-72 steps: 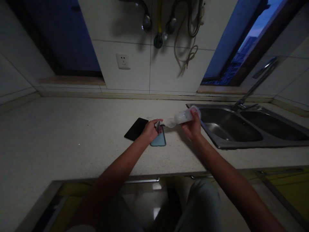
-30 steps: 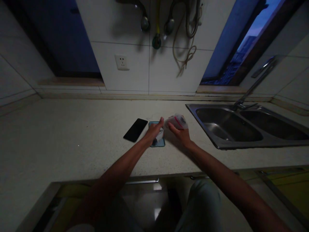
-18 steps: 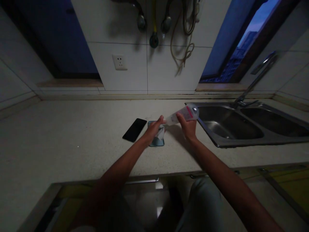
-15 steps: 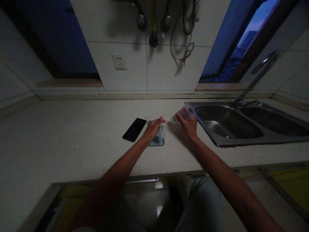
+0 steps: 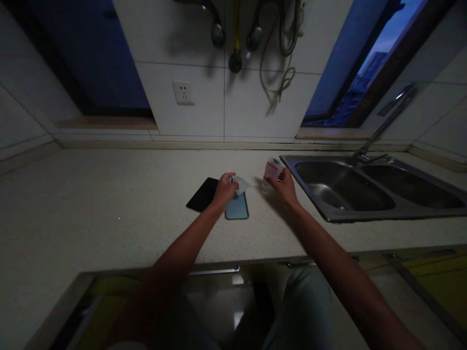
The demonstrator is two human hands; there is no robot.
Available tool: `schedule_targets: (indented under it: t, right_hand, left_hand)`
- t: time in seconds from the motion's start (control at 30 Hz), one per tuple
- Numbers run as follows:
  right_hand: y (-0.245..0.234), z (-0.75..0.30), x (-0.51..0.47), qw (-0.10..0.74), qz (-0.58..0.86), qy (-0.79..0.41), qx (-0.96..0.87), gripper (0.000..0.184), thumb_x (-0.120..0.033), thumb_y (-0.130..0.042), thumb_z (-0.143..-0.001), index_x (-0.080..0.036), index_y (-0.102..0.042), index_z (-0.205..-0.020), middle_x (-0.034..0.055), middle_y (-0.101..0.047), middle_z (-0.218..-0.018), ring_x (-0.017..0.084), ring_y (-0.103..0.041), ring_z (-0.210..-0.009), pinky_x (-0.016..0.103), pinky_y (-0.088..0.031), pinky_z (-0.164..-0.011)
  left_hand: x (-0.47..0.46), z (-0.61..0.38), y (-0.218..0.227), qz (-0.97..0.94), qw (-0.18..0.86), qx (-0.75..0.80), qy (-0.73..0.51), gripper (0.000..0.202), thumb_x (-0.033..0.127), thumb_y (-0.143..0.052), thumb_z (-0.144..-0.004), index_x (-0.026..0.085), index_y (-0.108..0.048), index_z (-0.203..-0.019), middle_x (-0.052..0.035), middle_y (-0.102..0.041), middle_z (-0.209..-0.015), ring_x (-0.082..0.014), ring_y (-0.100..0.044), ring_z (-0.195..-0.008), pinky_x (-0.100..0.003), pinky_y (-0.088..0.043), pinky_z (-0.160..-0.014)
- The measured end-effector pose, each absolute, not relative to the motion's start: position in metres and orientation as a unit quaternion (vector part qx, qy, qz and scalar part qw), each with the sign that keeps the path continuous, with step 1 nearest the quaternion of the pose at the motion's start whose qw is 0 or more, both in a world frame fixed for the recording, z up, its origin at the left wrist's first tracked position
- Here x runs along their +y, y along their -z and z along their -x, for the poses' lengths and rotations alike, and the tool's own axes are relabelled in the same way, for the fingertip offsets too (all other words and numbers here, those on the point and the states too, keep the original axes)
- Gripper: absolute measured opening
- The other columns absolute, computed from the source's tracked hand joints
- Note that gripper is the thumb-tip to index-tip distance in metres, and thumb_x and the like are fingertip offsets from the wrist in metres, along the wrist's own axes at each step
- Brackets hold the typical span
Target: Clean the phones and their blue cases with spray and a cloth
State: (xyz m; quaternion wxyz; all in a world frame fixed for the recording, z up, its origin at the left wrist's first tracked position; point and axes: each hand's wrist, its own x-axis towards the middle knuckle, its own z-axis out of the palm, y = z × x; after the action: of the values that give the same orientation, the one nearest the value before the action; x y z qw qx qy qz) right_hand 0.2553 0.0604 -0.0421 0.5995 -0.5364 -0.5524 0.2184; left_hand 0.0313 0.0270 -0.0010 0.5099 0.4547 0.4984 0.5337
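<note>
My left hand [image 5: 223,190] is closed on a thin white sheet [image 5: 241,185], perhaps a tissue or wipe. It hovers at the right edge of a black smartphone [image 5: 201,196], covering part of it. Below the sheet lies a light blue phone case [image 5: 237,210], its upper end hidden by the hand and sheet. My right hand [image 5: 285,187] grips a clear plastic packet [image 5: 273,168] with a red stripe, held near the sink's left rim. The packet's contents are too unclear to name.
To the right a steel double sink [image 5: 324,214] with a tall faucet [image 5: 383,119] is set into the pale counter [image 5: 120,194]. A wall socket [image 5: 183,93], hoses and a looped cord [image 5: 282,85] are on the tiled wall behind. Drawer handles [image 5: 215,272] line the front edge.
My left hand has moved left and its fingers have closed, with the white sheet now lifted off the phone case. The right hand has tilted the packet more upright and slightly left.
</note>
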Motion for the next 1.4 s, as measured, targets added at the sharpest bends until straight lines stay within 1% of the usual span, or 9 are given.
schedule_targets:
  t: [0.13, 0.27, 0.37, 0.53, 0.63, 0.73, 0.97, 1.27, 1.4]
  right_hand:
    - [0.042, -0.253, 0.061, 0.595, 0.533, -0.22, -0.56, 0.068, -0.057, -0.081, -0.066, -0.021, -0.052, -0.116, 0.0123, -0.068, -0.11, 0.027, -0.065, -0.096, 0.046, -0.053, -0.087]
    - [0.026, -0.247, 0.046, 0.645, 0.502, -0.072, -0.572, 0.062, -0.054, -0.075, -0.075, -0.021, -0.052, -0.122, 0.0134, -0.06, -0.125, 0.028, -0.057, -0.117, 0.049, -0.046, -0.102]
    - [0.018, -0.24, 0.031, 0.669, 0.47, 0.007, -0.576, 0.044, -0.049, -0.064, -0.086, -0.02, -0.054, -0.118, 0.0126, -0.061, -0.114, 0.026, -0.06, -0.105, 0.046, -0.047, -0.098]
    - [0.031, -0.218, 0.02, 0.489, 0.396, -0.152, -0.762, 0.04, -0.045, -0.062, -0.088, -0.022, -0.056, -0.12, 0.0043, -0.064, -0.083, 0.019, -0.059, -0.068, 0.036, -0.051, -0.07]
    - [0.041, -0.205, 0.019, 0.385, 0.385, -0.208, -0.813, 0.061, -0.046, -0.068, -0.085, -0.019, -0.049, -0.136, 0.0035, -0.065, -0.085, 0.018, -0.059, -0.068, 0.032, -0.048, -0.064]
    - [0.044, -0.201, 0.02, 0.375, 0.41, -0.192, -0.809, 0.067, -0.046, -0.072, -0.083, -0.019, -0.049, -0.14, 0.0037, -0.066, -0.086, 0.019, -0.059, -0.069, 0.031, -0.046, -0.064]
    - [0.03, -0.204, 0.018, 0.474, 0.421, -0.147, -0.759, 0.03, -0.048, -0.058, -0.092, -0.021, -0.072, -0.091, 0.0046, -0.065, -0.075, 0.018, -0.056, -0.066, 0.033, -0.045, -0.067]
    - [0.025, -0.201, 0.018, 0.557, 0.454, -0.257, -0.646, 0.041, -0.061, -0.06, -0.084, -0.023, -0.054, -0.067, -0.0016, -0.052, -0.06, 0.015, -0.047, -0.056, 0.03, -0.04, -0.056]
    - [0.03, -0.2, 0.022, 0.528, 0.457, -0.325, -0.638, 0.046, -0.062, -0.054, -0.086, -0.024, -0.046, -0.06, -0.0028, -0.045, -0.053, 0.014, -0.042, -0.051, 0.029, -0.036, -0.051]
  left_hand:
    - [0.029, -0.031, 0.0, -0.448, 0.511, 0.503, -0.533, 0.059, 0.003, -0.051, -0.056, 0.015, -0.061, -0.113, 0.0, -0.061, -0.078, -0.0125, -0.054, -0.06, -0.023, -0.04, -0.057]
    - [0.029, -0.031, -0.001, -0.432, 0.514, 0.503, -0.544, 0.062, -0.002, -0.05, -0.059, 0.012, -0.059, -0.118, -0.0009, -0.064, -0.081, -0.0114, -0.056, -0.061, -0.021, -0.04, -0.056]
    - [0.029, -0.032, 0.001, -0.425, 0.525, 0.496, -0.546, 0.057, -0.003, -0.052, -0.064, 0.012, -0.059, -0.118, 0.0007, -0.063, -0.076, -0.0098, -0.055, -0.057, -0.02, -0.042, -0.057]
    - [0.029, -0.034, 0.003, -0.425, 0.547, 0.473, -0.545, 0.034, 0.006, -0.06, -0.074, 0.015, -0.064, -0.107, 0.0005, -0.067, -0.077, -0.0103, -0.061, -0.06, -0.023, -0.051, -0.065]
    - [0.028, -0.033, 0.003, -0.443, 0.544, 0.468, -0.537, 0.023, 0.007, -0.06, -0.077, 0.016, -0.066, -0.097, 0.0003, -0.068, -0.075, -0.0107, -0.063, -0.062, -0.023, -0.053, -0.066]
    - [0.027, -0.033, 0.002, -0.46, 0.542, 0.467, -0.525, 0.013, 0.012, -0.064, -0.079, 0.015, -0.068, -0.092, 0.0004, -0.068, -0.073, -0.0113, -0.064, -0.063, -0.025, -0.055, -0.067]
    - [0.022, -0.028, 0.0, -0.51, 0.516, 0.46, -0.511, 0.016, 0.029, -0.076, -0.075, 0.015, -0.069, -0.08, -0.0003, -0.068, -0.07, -0.013, -0.063, -0.062, -0.026, -0.055, -0.062]
    - [0.03, -0.013, -0.01, -0.513, 0.439, 0.513, -0.53, 0.024, 0.035, -0.063, -0.078, 0.02, -0.054, -0.061, 0.0043, -0.051, -0.05, -0.0109, -0.05, -0.045, -0.022, -0.037, -0.049]
    - [0.031, -0.004, -0.013, -0.562, 0.427, 0.537, -0.462, 0.028, 0.032, -0.057, -0.077, 0.022, -0.047, -0.053, 0.0048, -0.04, -0.046, -0.0102, -0.036, -0.042, -0.024, -0.025, -0.046]
